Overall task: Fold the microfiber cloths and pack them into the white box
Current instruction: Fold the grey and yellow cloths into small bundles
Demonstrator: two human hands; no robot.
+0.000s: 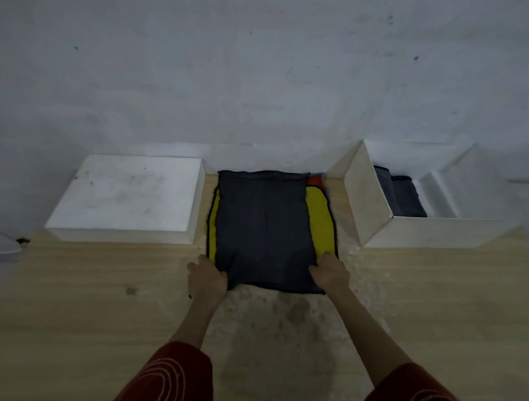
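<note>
A dark grey microfiber cloth lies flat on top of a pile in the middle of the wooden table. Beneath it a yellow cloth shows on both sides, and an orange one peeks out at the far right corner. My left hand grips the grey cloth's near left corner. My right hand grips its near right corner. The open white box stands at the right, with two folded dark cloths inside it.
A closed white box or lid rests on the table left of the pile. A grey wall rises directly behind everything. A grey object sits at the far left edge.
</note>
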